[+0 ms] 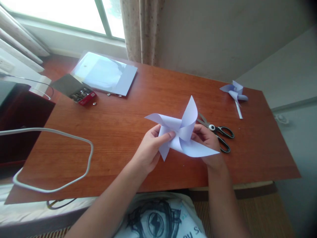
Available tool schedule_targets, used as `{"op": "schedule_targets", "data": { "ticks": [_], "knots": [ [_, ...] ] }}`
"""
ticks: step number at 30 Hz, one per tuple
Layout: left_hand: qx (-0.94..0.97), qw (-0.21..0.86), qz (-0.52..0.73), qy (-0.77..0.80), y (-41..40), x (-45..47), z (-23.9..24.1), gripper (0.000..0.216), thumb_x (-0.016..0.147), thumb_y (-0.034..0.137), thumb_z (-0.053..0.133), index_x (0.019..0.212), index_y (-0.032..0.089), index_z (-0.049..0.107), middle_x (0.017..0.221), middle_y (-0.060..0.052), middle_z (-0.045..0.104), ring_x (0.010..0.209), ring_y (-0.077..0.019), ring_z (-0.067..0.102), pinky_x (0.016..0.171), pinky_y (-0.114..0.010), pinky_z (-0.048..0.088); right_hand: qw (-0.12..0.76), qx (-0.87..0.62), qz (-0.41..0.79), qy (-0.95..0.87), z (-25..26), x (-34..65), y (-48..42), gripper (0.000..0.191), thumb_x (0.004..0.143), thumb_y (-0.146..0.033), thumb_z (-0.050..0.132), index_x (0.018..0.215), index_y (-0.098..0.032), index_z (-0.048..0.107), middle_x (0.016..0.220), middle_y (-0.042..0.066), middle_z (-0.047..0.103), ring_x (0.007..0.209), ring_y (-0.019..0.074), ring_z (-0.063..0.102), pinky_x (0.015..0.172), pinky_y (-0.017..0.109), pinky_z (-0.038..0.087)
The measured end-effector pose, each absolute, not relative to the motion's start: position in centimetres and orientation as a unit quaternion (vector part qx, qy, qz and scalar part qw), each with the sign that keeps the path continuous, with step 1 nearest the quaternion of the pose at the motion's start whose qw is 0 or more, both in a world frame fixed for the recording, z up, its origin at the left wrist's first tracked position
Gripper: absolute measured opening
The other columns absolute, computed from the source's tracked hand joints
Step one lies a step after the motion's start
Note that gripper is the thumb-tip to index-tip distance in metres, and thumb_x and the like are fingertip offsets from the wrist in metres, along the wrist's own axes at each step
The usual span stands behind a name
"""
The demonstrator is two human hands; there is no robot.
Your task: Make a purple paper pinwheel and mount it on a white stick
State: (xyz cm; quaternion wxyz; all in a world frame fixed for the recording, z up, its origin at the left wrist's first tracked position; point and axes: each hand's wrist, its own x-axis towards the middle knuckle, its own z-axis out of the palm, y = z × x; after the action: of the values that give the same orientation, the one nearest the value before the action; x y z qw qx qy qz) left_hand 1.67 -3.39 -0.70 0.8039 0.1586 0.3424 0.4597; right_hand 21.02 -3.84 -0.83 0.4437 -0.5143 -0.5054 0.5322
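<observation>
You are holding a white paper pinwheel (pixel 184 134) just to the left of the black scissors (pixel 211 127), over the brown table (pixel 111 158). Its longest line is running from a tip on the side away from the scissors to a tip that is pointing toward their near handle. Your left hand (pixel 150 148) is gripping it on the side away from the scissors. The thumb is pressing on the middle, where the folds are meeting, and the other fingers are going behind the paper. Your right hand (pixel 209 138) is the one nearer the scissors, and it is hiding a bit of them. Its fingers are bending in behind the curly paper, so I cannot tell if the tips are pinching it. Your left arm is slanting up toward the scissors; your right arm is pointing up more steeply. A smaller pinwheel (pixel 235 94) is lying behind the scissors, off to their right.
</observation>
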Motion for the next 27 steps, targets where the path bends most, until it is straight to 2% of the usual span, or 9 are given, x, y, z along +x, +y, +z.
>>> {"op": "schedule_targets", "data": {
  "ticks": [5,10,13,16,18,22,27],
  "knots": [
    [0.162,0.773,0.489,0.371,-3.5,1.8,-0.7,0.026,0.073,0.023,0.088,0.095,0.015,0.077,0.086,-0.002,0.076,0.074,-0.0127,0.063,0.068,-0.021,0.048,0.521,-0.545,0.44,-0.489,0.0,23.1,-4.8,0.011,0.089,-0.03,0.077,0.088,-0.021,0.07,0.085,0.001,0.066,0.073,0.012,0.061,0.066,0.024,0.05],
    [0.187,0.719,0.522,0.42,-3.5,2.0,-0.7,0.025,0.071,0.024,0.088,0.092,0.016,0.077,0.088,-0.002,0.076,0.077,-0.0149,0.064,0.072,-0.024,0.049,0.584,-0.544,0.334,-0.501,3.3,22.9,-6.8,0.005,0.088,-0.02,0.077,0.089,-0.021,0.072,0.084,0.001,0.065,0.075,0.0126,0.061,0.07,0.026,0.051],
    [0.208,0.696,0.529,0.439,-3.5,2.0,-0.8,0.025,0.071,0.025,0.087,0.092,0.018,0.077,0.087,-0.001,0.075,0.077,-0.0148,0.063,0.072,-0.024,0.048,0.554,-0.521,0.333,-0.557,5.5,20.3,-8.2,0.005,0.092,-0.02,0.071,0.089,-0.023,0.069,0.084,0.002,0.063,0.076,0.0153,0.06,0.069,0.03,0.05],
    [0.242,0.67,0.532,0.458,-3.6,1.9,-0.7,0.022,0.073,0.025,0.085,0.091,0.018,0.076,0.084,0.001,0.072,0.073,-0.0136,0.06,0.071,-0.024,0.047,0.409,-0.534,0.372,-0.639,6.3,17.1,-8.6,0.008,0.096,-0.021,0.067,0.089,-0.025,0.066,0.087,0.003,0.065,0.085,0.0181,0.061,0.076,0.032,0.05],
    [0.262,0.651,0.534,0.472,-3.7,1.9,-0.7,0.019,0.074,0.025,0.084,0.09,0.018,0.075,0.081,0.002,0.071,0.072,-0.0135,0.059,0.07,-0.024,0.047,0.375,-0.546,0.356,-0.659,5.8,15.6,-8.1,0.01,0.097,-0.024,0.066,0.087,-0.025,0.065,0.084,0.002,0.063,0.08,0.0168,0.058,0.072,0.031,0.046],
    [0.296,0.625,0.537,0.483,-3.7,1.9,-0.5,0.018,0.074,0.024,0.083,0.089,0.017,0.075,0.082,0.001,0.071,0.075,-0.0152,0.06,0.071,-0.025,0.047,0.379,-0.583,0.348,-0.629,3.8,15.1,-6.6,0.012,0.099,-0.028,0.063,0.088,-0.024,0.067,0.09,0.002,0.065,0.084,0.017,0.059,0.073,0.031,0.045],
    [0.305,0.633,0.54,0.464,-3.8,2.0,-0.5,0.016,0.077,0.023,0.081,0.092,0.019,0.076,0.087,0.001,0.073,0.079,-0.0148,0.061,0.073,-0.024,0.048,0.404,-0.591,0.361,-0.598,2.5,15.6,-6.1,0.01,0.096,-0.028,0.068,0.087,-0.023,0.07,0.089,0.001,0.065,0.085,0.0163,0.059,0.075,0.03,0.045]
  ]
}}
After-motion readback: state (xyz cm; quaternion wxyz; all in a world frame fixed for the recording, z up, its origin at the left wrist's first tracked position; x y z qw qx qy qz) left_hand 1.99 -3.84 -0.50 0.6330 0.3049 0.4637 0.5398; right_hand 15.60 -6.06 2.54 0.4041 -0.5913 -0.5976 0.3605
